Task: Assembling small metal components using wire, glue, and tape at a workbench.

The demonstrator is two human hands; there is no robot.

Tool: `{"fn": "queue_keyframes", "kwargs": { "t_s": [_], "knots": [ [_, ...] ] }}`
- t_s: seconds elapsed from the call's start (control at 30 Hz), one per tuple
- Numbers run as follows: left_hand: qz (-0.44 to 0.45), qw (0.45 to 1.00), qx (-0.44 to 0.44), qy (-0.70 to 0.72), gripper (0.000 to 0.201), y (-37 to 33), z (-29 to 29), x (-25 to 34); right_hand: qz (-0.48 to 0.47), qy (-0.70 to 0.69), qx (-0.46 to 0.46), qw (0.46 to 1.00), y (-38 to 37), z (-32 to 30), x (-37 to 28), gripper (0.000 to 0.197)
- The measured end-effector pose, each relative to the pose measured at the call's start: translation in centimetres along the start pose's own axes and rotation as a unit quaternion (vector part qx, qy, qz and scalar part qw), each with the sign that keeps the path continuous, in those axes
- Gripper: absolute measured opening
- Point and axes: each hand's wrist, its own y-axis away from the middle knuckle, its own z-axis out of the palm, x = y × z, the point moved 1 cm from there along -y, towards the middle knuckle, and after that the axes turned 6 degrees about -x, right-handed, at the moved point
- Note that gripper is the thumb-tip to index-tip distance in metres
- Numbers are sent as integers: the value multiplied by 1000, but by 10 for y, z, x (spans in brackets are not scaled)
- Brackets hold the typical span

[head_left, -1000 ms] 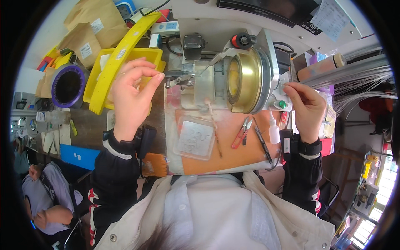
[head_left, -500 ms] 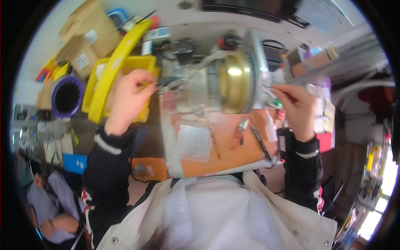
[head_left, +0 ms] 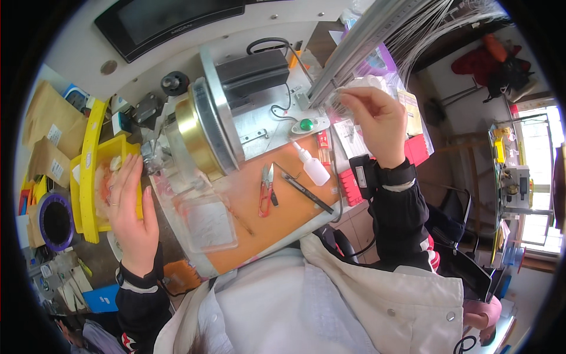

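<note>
1. Left arm (head_left: 141, 310): our black-sleeved forearm, entering low at left, extended forward.
2. Left wrist (head_left: 139, 273): ours, roughly straight, black-banded.
3. Left hand (head_left: 131, 227): back toward us, fingers outstretched side by side, thumb set apart.
4. Right arm (head_left: 401, 227): our black-sleeved forearm, raised forward at right.
5. Right wrist (head_left: 397, 174): ours, black-banded, hand angled inward.
6. Right hand (head_left: 380, 123): fingers curled, thumb and forefinger tips close together; we cannot tell whether they touch.
</note>
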Motion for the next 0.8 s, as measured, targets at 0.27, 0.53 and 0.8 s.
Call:
{"fn": "queue_keyframes", "kwargs": {
  "t_s": [0.27, 0.53, 0.8],
  "knots": [
    [-14, 1000, 1, -12, 42, 3, 4, 1, 4, 46, 33, 998, -3, -5, 13, 11],
    [-6, 999, 20, -39, 41, 0, 6, 5, -12, 39, 62, 997, -6, -2, 20, 9],
    [-16, 998, 39, -37, 40, 0, 10, 4, -202, 142, 19, 969, 7, -8, -10, 12]
  ]
}}
